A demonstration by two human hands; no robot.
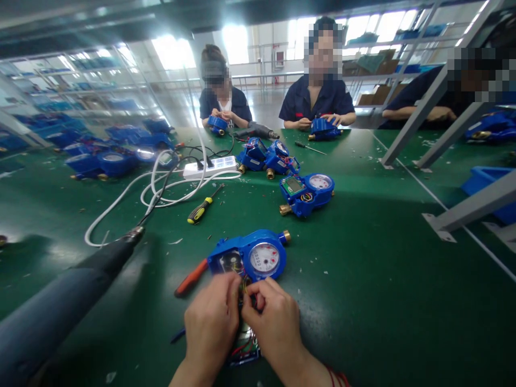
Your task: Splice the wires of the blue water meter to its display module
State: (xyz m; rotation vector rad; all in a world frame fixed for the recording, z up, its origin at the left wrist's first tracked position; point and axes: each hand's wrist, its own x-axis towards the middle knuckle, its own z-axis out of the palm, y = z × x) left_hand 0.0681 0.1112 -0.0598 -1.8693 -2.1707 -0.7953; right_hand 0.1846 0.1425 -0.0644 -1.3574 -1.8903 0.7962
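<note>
A blue water meter [252, 257] with a round white dial and brass end lies on the green table just beyond my hands. My left hand [212, 325] and my right hand [274, 320] are closed side by side, pinching the coloured wires [244, 285] that run out of the meter's open compartment. Under my hands lies a circuit board [245, 349] with red and black wires, partly hidden. An orange-handled tool [190, 278] lies left of the meter, touching it.
A large dark heat gun [60, 306] lies at my left. A yellow-black screwdriver [203, 206], white power strip [209, 166] with looped cable, and several more blue meters [306, 193] lie farther back. Three people sit across the table. Grey frame legs [463, 215] stand right.
</note>
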